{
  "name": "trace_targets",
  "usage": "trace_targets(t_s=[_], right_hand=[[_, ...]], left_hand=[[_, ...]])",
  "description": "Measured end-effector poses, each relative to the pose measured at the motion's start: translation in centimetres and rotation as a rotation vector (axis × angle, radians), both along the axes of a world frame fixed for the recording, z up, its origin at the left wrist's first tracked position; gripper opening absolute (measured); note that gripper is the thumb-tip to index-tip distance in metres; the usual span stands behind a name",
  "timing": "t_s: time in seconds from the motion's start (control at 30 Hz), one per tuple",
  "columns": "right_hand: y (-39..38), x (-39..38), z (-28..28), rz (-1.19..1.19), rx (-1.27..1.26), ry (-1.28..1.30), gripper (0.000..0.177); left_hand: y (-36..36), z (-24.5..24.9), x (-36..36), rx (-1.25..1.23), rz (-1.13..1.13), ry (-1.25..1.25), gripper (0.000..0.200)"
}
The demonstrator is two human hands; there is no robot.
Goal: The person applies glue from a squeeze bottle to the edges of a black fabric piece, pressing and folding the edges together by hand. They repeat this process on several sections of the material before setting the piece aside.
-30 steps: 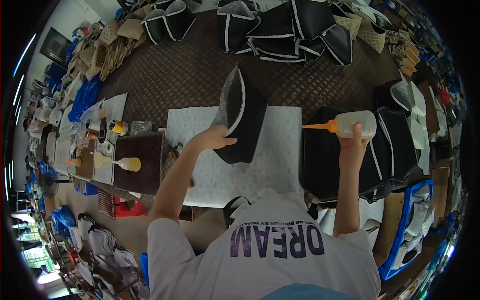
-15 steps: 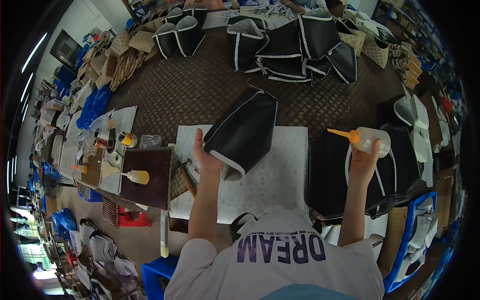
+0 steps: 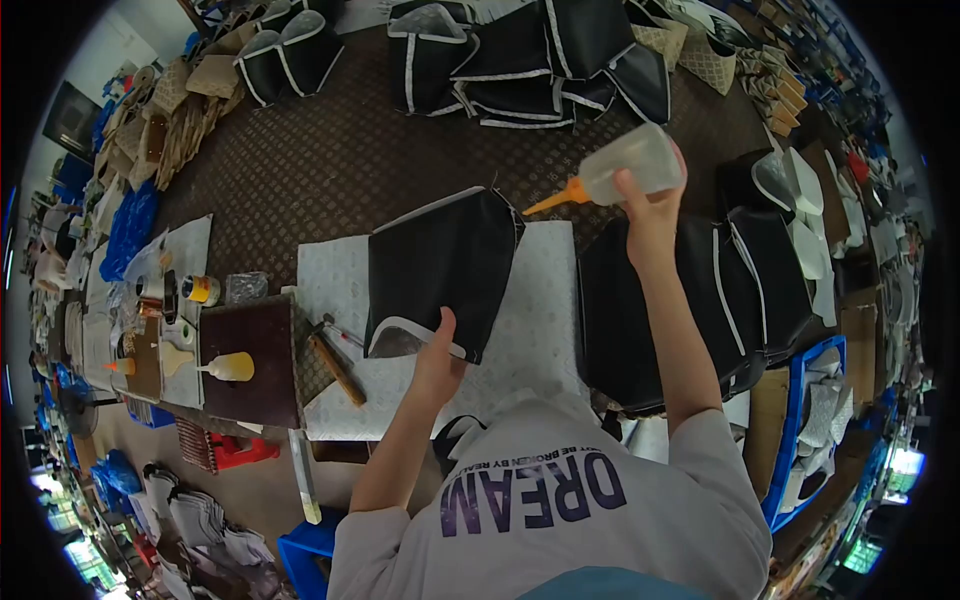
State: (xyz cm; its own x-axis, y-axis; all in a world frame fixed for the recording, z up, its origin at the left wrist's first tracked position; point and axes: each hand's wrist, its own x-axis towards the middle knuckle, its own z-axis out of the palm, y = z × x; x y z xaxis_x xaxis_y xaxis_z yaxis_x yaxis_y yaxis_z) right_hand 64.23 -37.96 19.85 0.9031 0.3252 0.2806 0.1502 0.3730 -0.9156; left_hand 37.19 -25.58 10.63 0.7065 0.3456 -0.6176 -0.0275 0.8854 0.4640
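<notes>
My left hand (image 3: 438, 370) grips a black bag-like piece (image 3: 440, 265) by its near edge, thumb on top. The piece has pale edging and a greyish lining showing at the near opening. It is held over a white patterned sheet (image 3: 535, 330). In my right hand (image 3: 652, 220) is a translucent squeeze bottle (image 3: 625, 168), tilted so that its orange nozzle points left and down. The nozzle tip is right at the piece's far right corner.
Several similar black pieces (image 3: 510, 60) are piled at the back of the brown table. More black pieces (image 3: 660, 320) lie to the right. On the left are a hammer (image 3: 338, 368), a dark board (image 3: 250, 340) and a yellowish bottle (image 3: 232, 367). A blue crate (image 3: 797, 430) stands at lower right.
The squeeze bottle in my right hand has come left and away from me, its nozzle to the black piece's corner. My left hand has turned the piece and moved nearer my body.
</notes>
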Motion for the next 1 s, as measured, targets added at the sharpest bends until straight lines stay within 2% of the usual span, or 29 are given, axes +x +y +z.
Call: trace_targets(t_s=[0.17,0.43,0.67,0.83,1.0], right_hand=[[2.7,1.0,-2.2,0.007,-0.077,-0.079,0.083],[3.6,2.2,-5.4,-0.013,-0.103,-0.082,0.081],[4.3,2.3,-5.7,-0.026,-0.173,-0.137,0.080],[4.8,2.9,-6.0,-0.048,-0.292,-0.222,0.078],[4.6,3.6,-6.4,-0.072,-0.324,-0.024,0.077]], left_hand=[[-2.6,-1.0,-0.7,-0.011,-0.055,0.241,0.052],[-3.4,-2.8,-0.7,-0.044,-0.041,0.209,0.053],[-3.6,-3.5,-0.9,-0.050,-0.043,0.181,0.054],[-4.1,-3.6,-0.5,-0.084,-0.028,0.266,0.055],[-4.4,-3.4,-0.1,-0.104,0.009,0.225,0.056]])
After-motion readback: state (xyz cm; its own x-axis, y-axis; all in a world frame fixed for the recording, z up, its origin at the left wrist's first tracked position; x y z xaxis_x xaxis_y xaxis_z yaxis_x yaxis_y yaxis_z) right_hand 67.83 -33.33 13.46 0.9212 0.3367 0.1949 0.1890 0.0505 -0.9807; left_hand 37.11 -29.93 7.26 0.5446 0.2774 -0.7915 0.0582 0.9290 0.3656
